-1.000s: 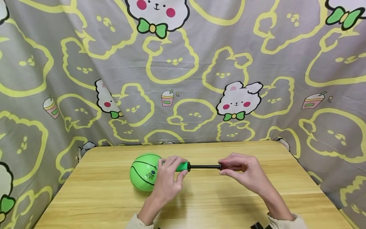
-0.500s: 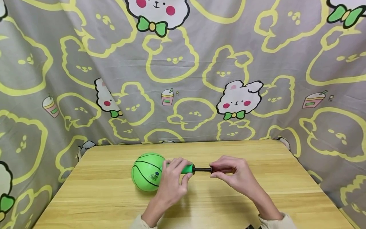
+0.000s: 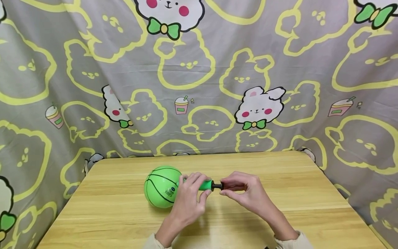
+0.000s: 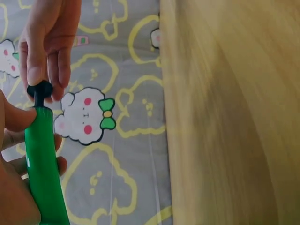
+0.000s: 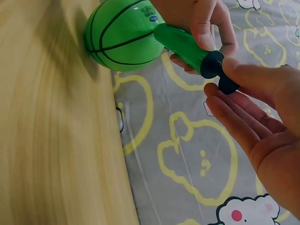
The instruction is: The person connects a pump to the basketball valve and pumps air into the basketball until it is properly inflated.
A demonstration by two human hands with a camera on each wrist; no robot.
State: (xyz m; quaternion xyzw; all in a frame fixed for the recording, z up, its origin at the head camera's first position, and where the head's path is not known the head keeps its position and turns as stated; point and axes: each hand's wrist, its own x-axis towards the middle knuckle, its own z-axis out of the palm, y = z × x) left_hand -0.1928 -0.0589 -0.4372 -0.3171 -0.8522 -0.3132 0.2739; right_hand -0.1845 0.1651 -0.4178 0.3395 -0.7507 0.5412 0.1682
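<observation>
A green ball (image 3: 160, 188) with black lines, like a small basketball, sits on the table. Against its right side lies a green hand pump (image 3: 205, 185), roughly level, its front end meeting the ball in the right wrist view. My left hand (image 3: 189, 197) grips the pump's green barrel (image 4: 44, 164). With thumb and fingers my right hand (image 3: 245, 190) pinches the black handle (image 5: 228, 85) at the pump's other end. Only a short length of black rod shows between barrel and handle. Whether a needle sits in the ball is hidden.
The wooden table (image 3: 124, 221) has a light grain, and its far edge meets a grey curtain (image 3: 199, 76) printed with yellow outlines and white rabbits. Curtain also hangs along both sides.
My right hand has moved left and pushed the handle toward the barrel, so the exposed rod is much shorter. The left hand, barrel and ball have shifted slightly right.
</observation>
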